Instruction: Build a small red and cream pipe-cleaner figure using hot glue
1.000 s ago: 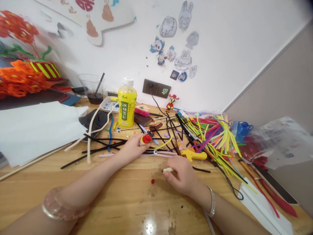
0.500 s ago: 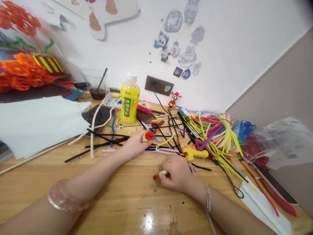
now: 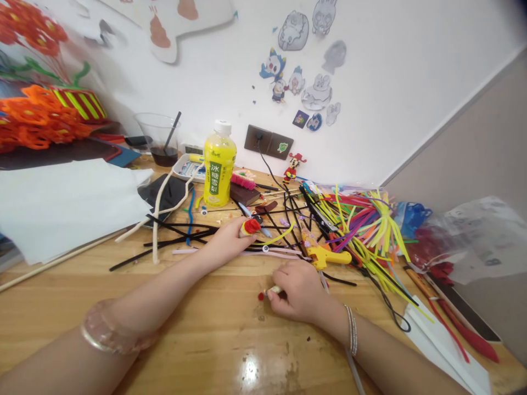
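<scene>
My left hand (image 3: 227,241) rests on the wooden table (image 3: 197,334), closed round a small red-and-yellow pipe-cleaner piece (image 3: 249,226). My right hand (image 3: 297,291) lies nearer to me, its fingers pinched on a small pale stub (image 3: 274,289). A tiny red pompom (image 3: 261,297) sits on the wood just left of that stub. Black pipe cleaners (image 3: 177,241) are scattered under and beside my left hand. A googly eye (image 3: 265,249) lies between my hands.
A yellow drink bottle (image 3: 219,167) stands behind my left hand. A yellow glue gun (image 3: 325,253) and a heap of coloured pipe cleaners (image 3: 362,225) lie to the right. White paper (image 3: 61,206), a phone (image 3: 162,192) and a plastic cup (image 3: 158,137) are at the left.
My right hand has slid a little left, bringing the pale stub close to the red pompom. My left hand keeps its hold. The view has shifted slightly.
</scene>
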A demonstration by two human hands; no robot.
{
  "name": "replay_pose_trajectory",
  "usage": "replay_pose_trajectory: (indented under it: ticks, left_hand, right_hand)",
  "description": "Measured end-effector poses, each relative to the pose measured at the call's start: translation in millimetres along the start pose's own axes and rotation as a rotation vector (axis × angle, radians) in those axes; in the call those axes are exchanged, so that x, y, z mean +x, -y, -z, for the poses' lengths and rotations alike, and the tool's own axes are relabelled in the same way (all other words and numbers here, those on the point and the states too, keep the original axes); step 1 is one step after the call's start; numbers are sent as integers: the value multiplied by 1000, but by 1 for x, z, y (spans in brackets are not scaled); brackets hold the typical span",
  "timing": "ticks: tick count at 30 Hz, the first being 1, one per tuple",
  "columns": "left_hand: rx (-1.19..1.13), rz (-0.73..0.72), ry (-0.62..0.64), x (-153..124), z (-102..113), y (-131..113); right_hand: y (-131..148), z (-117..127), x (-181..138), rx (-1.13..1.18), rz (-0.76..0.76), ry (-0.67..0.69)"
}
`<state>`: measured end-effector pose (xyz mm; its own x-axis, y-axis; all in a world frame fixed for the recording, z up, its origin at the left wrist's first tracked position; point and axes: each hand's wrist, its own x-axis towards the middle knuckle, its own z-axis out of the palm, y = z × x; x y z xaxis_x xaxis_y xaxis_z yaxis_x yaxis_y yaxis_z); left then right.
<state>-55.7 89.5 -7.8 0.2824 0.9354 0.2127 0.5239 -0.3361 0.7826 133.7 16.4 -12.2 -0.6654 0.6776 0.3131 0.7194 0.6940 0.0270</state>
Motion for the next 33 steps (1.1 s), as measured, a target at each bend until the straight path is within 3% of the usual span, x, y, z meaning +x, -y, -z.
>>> replay_pose_trajectory:
  ticks: [9,17,27,33]
  left_hand:
    - [-2,-2,-2,-1,0,1]
    - [1,-3,-2,0,0,0]
    - [12,-16,-2,0,0,3]
    - [17,-15,0,0,0,2]
  right_hand:
    - [-3,11,0,154,10,51]
    - [-5,7,4,379,198,91]
    - [-8,5,7,534,161,65]
    - [-8,3,5,474,73,16]
